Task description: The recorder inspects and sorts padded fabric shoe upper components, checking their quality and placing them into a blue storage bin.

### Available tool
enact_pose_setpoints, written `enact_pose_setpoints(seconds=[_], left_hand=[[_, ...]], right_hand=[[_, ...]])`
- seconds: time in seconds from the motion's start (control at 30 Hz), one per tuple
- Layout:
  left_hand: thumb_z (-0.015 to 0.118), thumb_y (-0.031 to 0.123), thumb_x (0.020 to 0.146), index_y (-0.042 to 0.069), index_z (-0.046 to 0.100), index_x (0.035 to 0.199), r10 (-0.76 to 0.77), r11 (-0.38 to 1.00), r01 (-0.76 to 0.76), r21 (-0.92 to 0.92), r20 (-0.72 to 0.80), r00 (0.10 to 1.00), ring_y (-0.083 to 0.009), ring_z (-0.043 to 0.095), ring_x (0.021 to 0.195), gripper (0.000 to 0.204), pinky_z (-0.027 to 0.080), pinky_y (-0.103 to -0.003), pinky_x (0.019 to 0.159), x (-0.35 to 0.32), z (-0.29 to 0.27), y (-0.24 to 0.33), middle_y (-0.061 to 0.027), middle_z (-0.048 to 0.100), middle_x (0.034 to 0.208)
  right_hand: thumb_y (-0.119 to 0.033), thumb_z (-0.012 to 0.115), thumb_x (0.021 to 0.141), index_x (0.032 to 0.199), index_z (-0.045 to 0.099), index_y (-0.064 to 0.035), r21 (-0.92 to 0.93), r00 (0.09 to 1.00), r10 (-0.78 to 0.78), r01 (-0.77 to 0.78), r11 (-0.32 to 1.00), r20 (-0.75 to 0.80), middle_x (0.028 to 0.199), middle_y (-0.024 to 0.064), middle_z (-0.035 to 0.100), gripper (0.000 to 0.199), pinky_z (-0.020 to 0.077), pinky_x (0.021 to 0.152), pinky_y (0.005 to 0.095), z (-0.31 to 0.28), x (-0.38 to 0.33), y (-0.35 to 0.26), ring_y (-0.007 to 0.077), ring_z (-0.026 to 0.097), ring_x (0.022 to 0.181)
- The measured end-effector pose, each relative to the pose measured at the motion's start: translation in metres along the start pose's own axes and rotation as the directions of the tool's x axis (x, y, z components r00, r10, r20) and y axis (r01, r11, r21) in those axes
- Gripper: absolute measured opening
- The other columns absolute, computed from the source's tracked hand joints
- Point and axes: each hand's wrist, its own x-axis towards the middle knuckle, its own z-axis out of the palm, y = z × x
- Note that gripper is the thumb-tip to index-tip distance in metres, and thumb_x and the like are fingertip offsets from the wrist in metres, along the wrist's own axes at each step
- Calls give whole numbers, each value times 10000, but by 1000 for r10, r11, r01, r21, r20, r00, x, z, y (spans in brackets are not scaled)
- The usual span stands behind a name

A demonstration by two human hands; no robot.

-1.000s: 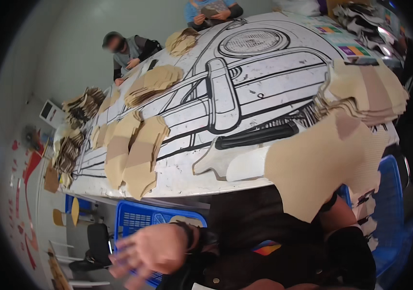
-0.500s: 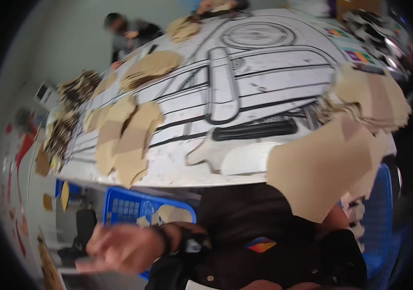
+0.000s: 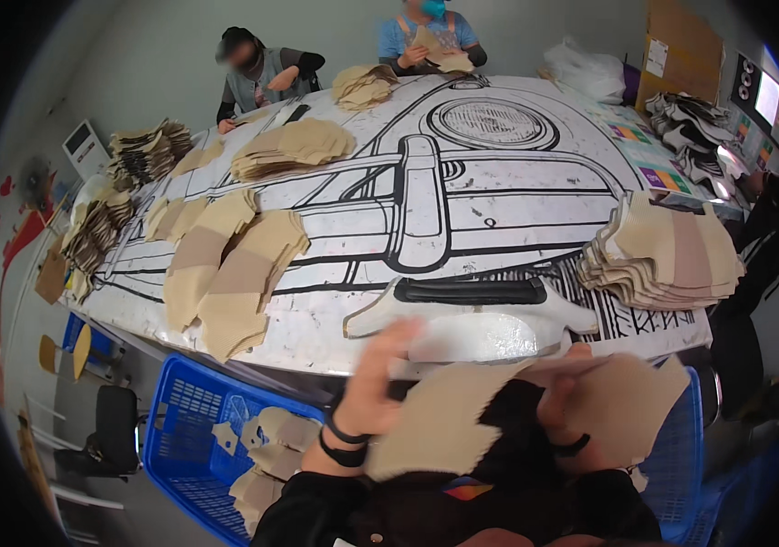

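My right hand [image 3: 558, 394] grips a thin beige cut piece [image 3: 631, 401] in front of the table edge. Beige material [image 3: 449, 421] with a jagged edge also hangs between my hands. Whether both parts are one bent piece or two, I cannot tell. My left hand [image 3: 367, 397] is raised at the left edge of this material, its fingers smeared by motion, so their grip is unclear. Just beyond, on the table, lies a pale curved form [image 3: 476, 335] with a glossy white middle and a black padded bar [image 3: 472, 290] along its far side.
Stacks of beige pieces lie on the drawn-on white table [image 3: 517, 214]: a right stack [image 3: 654, 251], a left pair [image 3: 234, 273] and a far stack [image 3: 294, 148]. A blue basket [image 3: 166, 428] with offcuts stands below left, another [image 3: 686, 456] at right. Two people work across the table.
My left hand has come from above the left basket to the beige material. The beige piece in my right hand has dropped lower and turned. The view has tilted, showing more of the people opposite.
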Motion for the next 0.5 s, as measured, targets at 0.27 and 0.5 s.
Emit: enact_pose_setpoints(seconds=[0.27,0.5], left_hand=[[440,566,937,200,453,1373,752,603,-280,-747,416,511,-301,460,1276,570,308,-451,1063,44,-45,55,-146,502,1371],[404,284,906,144,486,1160,968,44,-285,958,-112,-227,-229,431,1194,302,301,-375,1040,21,-46,43,-95,494,1248]], right_hand=[[-391,422,956,1082,561,38,-25,942,-263,264,964,-209,1007,156,609,468,439,807,364,27,-6,18,284,570,956],[-367,451,946,1117,551,31,-15,944,-289,290,957,-160,1051,155,598,445,427,842,371,32,2,19,289,557,995]])
